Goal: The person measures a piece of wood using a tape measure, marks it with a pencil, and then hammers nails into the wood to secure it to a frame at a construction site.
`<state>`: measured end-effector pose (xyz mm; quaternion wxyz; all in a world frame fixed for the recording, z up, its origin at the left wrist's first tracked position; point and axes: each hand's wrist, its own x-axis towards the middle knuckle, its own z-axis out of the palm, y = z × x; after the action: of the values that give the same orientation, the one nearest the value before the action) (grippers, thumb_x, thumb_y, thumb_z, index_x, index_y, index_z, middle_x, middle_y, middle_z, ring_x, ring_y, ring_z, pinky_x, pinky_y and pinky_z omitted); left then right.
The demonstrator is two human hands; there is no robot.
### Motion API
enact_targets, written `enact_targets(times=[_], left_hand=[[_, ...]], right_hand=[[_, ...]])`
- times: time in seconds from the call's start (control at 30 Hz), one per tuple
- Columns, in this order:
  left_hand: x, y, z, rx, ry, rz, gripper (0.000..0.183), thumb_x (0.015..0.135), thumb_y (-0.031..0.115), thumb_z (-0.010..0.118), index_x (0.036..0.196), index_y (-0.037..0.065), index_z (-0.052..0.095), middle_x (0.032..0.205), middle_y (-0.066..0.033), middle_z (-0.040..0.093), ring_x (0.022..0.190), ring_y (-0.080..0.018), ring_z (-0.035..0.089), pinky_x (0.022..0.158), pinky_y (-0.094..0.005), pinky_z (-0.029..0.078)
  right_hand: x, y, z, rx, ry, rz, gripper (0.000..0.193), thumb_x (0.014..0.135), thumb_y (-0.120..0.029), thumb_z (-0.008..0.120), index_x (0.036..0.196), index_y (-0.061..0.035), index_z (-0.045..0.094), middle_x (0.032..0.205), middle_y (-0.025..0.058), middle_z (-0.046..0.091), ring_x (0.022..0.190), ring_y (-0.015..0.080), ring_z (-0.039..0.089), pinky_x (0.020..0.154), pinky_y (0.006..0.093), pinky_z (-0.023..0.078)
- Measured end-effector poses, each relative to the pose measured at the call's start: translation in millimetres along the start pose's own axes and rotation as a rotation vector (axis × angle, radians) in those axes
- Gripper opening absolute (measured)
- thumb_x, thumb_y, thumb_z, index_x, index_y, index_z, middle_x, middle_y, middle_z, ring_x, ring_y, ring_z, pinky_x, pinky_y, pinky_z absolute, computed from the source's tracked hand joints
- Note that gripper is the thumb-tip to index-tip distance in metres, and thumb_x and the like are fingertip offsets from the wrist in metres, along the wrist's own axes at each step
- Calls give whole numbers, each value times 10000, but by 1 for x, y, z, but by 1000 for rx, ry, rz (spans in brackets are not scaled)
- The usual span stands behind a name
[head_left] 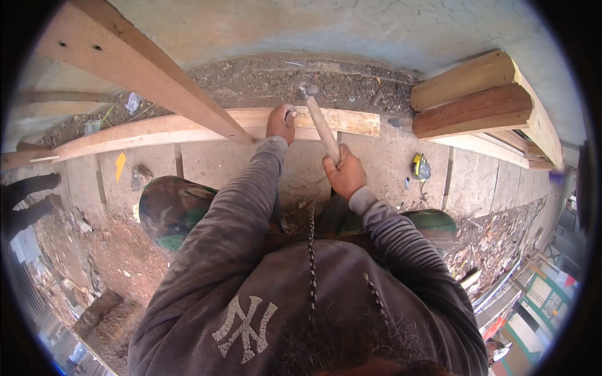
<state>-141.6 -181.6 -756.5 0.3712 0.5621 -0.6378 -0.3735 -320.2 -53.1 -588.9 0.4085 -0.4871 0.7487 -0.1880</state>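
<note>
My right hand (346, 173) is closed round the wooden handle of a hammer (323, 125). The hammer's metal head is raised over the far edge of a pale wooden board (357, 121) lying crosswise in front of me. My left hand (281, 123) rests on that board, left of the hammer head, with its fingers curled. A small dark end shows at the left fingers, but I cannot make out what it belongs to. Under the board lies a second length of light timber (169, 128) running off to the left.
A thick wooden beam (157, 69) slants across the upper left, its lower end at the boards. Stacked timber pieces (476, 100) stand at the right by the wall (351, 31). A yellow and black tape measure (421, 167) lies on the paving. Another person's legs (31, 200) show far left.
</note>
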Motion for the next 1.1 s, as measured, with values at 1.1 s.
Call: enact_targets(times=[1.1], left_hand=[[25, 41, -56, 664, -428, -14, 802, 761, 221, 832, 1464, 66, 480, 1479, -179, 495, 1395, -380, 409, 1186, -479, 338]], right_hand=[[25, 15, -23, 130, 126, 48, 351, 901, -314, 676, 1034, 10, 661, 859, 275, 712, 852, 435, 727, 778, 465, 562]])
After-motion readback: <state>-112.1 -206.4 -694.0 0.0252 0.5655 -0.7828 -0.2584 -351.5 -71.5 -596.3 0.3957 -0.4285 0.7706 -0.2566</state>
